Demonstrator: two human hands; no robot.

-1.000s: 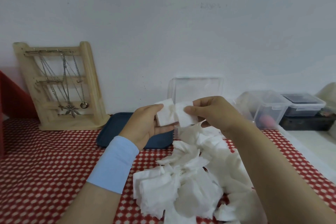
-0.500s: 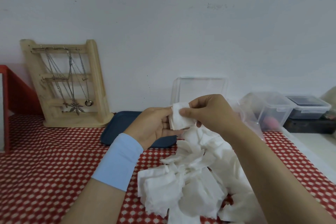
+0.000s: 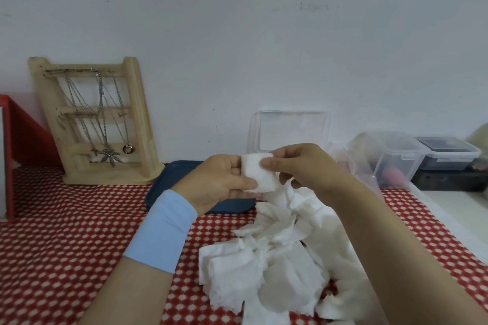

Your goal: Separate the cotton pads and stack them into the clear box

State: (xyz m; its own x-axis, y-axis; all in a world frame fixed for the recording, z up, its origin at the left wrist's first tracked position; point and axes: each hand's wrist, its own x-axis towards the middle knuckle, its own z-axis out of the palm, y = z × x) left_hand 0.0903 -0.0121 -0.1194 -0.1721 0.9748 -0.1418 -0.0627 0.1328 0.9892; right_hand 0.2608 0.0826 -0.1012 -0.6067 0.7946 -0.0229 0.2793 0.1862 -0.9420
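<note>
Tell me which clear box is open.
The clear box just behind the held cotton pad: its lid stands upright. The box holding something pink and the dark-filled box have lids on.

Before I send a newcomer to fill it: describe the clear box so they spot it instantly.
Look along the foot of the white wall, right of the dark blue tray, where plastic containers stand. The clear box is the leftmost, behind the left hand and right hand holding a cotton pad; unlike the closed tub beside it, its lid stands upright against the wall.
</note>
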